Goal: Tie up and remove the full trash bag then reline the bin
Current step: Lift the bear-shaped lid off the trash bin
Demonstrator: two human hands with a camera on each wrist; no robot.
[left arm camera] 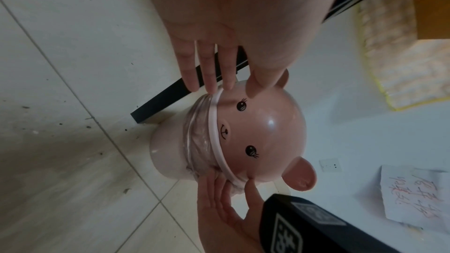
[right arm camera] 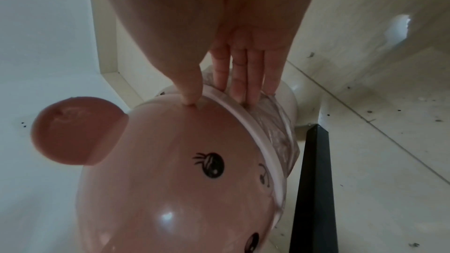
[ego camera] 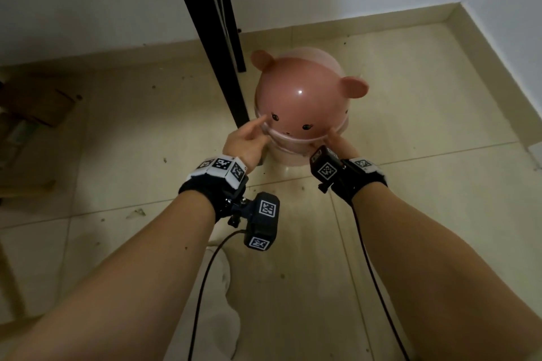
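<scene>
Two flat-fingered hands, left [ego camera: 245, 142] and right [ego camera: 341, 142], touching pink bear-faced bin [ego camera: 299, 97], clear liner [left arm camera: 197, 139] under rim

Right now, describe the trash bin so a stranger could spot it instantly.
Find the black table leg on the beige tiled floor near the wall. Beside it stands a pink plastic bin whose domed lid has round ears and a drawn face, unlike anything nearby.

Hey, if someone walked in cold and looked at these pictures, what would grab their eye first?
First, the pink bear-faced lid with round ears and drawn eyes, capping a small bin on the tiled floor beside a black table leg. Next, the left hand and right hand flanking the lid's rim, fingers straight, thumbs on the dome. Clear bag plastic bunches just under the pale rim ring.
</scene>
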